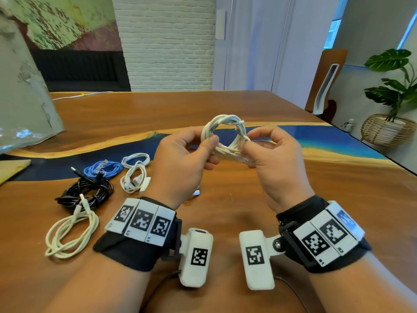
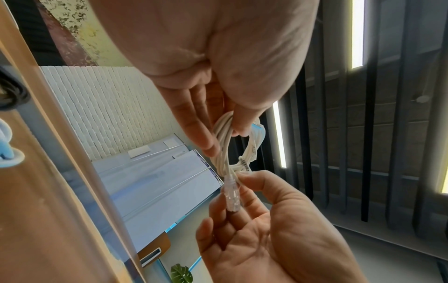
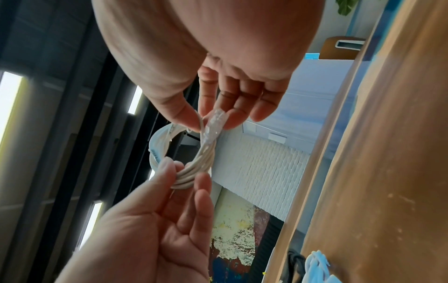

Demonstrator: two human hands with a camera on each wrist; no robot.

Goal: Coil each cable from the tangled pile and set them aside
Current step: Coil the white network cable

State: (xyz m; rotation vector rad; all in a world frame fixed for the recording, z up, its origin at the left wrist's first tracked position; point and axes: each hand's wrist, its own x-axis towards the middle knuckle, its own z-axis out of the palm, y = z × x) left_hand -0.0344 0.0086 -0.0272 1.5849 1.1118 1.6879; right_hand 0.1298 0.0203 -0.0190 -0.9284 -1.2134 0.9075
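A white network cable (image 1: 225,132), wound into a small coil, is held above the wooden table (image 1: 327,190) between both hands. My left hand (image 1: 211,152) pinches the coil's left side with thumb and fingers (image 2: 206,141). My right hand (image 1: 248,145) pinches the cable's end by its clear plug (image 1: 244,159) at the coil's right side. The plug (image 2: 231,193) lies against the coil's strands (image 2: 224,149) in the left wrist view. The right wrist view shows the same plug (image 3: 213,124) under my thumb and the coil (image 3: 194,168).
Coiled cables lie at the left of the table: blue (image 1: 103,168), white (image 1: 135,175), black (image 1: 85,193) and cream (image 1: 72,231). A grey plastic-wrapped bundle (image 1: 22,98) stands far left. A chair (image 1: 325,86) and a potted plant (image 1: 390,86) are beyond the right edge.
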